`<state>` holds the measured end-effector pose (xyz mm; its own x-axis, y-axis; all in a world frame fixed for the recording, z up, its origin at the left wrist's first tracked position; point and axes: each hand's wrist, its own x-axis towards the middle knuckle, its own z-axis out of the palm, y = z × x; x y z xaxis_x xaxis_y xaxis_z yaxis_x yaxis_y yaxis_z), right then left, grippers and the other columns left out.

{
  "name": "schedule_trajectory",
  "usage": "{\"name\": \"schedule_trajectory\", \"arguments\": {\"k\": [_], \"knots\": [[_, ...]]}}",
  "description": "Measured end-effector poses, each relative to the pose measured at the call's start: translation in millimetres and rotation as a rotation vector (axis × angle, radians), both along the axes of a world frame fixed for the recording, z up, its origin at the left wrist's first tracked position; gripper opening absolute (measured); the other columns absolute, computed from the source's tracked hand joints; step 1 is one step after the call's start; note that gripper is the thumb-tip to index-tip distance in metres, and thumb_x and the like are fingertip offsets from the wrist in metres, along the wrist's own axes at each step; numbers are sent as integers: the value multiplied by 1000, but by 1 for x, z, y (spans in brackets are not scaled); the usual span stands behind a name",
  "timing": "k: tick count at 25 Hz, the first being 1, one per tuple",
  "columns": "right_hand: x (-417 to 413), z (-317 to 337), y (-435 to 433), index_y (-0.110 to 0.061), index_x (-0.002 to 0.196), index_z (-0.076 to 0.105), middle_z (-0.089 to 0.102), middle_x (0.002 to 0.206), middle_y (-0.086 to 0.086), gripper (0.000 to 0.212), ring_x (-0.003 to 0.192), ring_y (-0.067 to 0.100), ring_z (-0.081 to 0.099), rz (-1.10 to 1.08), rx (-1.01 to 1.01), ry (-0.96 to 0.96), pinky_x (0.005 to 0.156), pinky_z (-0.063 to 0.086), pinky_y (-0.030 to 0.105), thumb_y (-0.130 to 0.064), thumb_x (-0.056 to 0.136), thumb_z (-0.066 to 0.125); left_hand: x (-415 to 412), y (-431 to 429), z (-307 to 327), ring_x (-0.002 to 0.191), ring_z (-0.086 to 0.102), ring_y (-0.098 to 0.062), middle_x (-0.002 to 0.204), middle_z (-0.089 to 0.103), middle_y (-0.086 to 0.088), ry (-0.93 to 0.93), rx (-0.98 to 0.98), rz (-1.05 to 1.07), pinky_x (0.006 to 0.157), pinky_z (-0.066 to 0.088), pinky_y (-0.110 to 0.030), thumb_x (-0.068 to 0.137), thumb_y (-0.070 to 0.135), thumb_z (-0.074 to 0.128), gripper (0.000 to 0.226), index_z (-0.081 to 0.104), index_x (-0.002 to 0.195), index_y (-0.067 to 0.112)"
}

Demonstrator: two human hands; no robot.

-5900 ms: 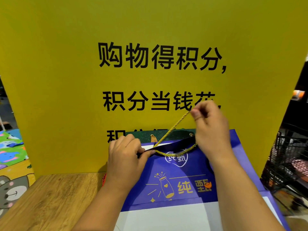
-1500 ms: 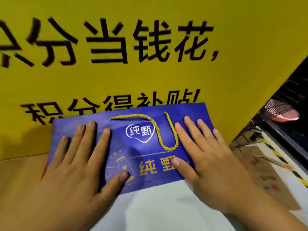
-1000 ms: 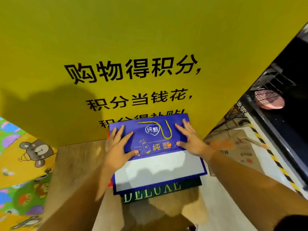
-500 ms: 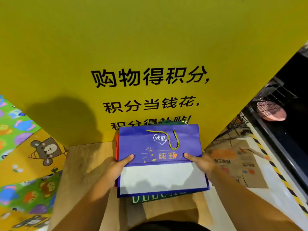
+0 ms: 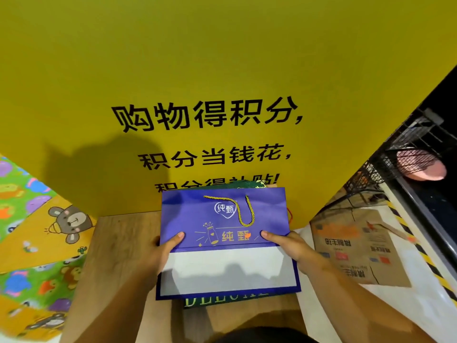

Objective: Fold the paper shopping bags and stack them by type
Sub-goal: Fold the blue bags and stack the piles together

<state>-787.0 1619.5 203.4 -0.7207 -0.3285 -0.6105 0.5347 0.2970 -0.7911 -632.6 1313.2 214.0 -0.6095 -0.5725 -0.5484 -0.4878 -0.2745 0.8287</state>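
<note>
The left hand (image 5: 158,253) and right hand (image 5: 294,248) each hold a pinching grip on the folded blue bag (image 5: 222,214) at its side edges, thumbs on top. It lies over a green bag (image 5: 222,302) on the surface (image 5: 118,243), near the board (image 5: 222,70). A box (image 5: 358,246) sits to the right.

hands: left hand (image 5: 162,253), right hand (image 5: 293,246), both bare
forearms (image 5: 358,303): bare to frame edge
clothing: dark garment (image 5: 249,336), bottom edge only

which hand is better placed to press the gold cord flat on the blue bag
Right, likely: the gold cord loops down close to the thumb of the right hand on the blue bag; the left hand grips the far edge.
</note>
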Motion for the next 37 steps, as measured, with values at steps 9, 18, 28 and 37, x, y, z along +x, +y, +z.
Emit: {"name": "schedule_trajectory", "arguments": {"k": [9, 18, 28, 37], "knots": [[2, -1, -7, -22, 124, 62, 76, 108, -2, 59, 95, 23, 74, 40, -52, 16, 89, 59, 47, -34, 72, 88, 5, -21, -5, 91, 73, -14, 101, 76, 11, 82, -22, -203, 93, 51, -39, 72, 44, 77, 44, 70, 107, 19], [-14, -9, 2, -30, 119, 65, 74, 114, -6, 75, 99, 20, 73, 94, 45, -62, 95, 56, 45, -57, 54, 92, -3, -23, 4, 94, 72, -30, 103, 76, -2, -12, 166, -213, 90, 51, -42, 92, 33, 65, 28, 69, 111, 13], [-30, -13, 16, -23, 123, 63, 75, 110, -1, 73, 99, 23, 73, 165, 41, -147, 98, 54, 45, -52, 62, 90, -12, -12, 14, 84, 72, -42, 102, 74, -19, -97, 308, -143, 81, 55, -47, 93, 47, 56, 44, 66, 111, 9], [-30, -24, 13, -17, 123, 62, 75, 111, 7, 74, 100, 31, 72, 92, -41, -189, 100, 52, 53, -51, 62, 87, -18, -6, 27, 95, 70, -43, 108, 73, -20, -131, 310, -121, 92, 53, -53, 91, 49, 58, 50, 66, 118, 8]]}}
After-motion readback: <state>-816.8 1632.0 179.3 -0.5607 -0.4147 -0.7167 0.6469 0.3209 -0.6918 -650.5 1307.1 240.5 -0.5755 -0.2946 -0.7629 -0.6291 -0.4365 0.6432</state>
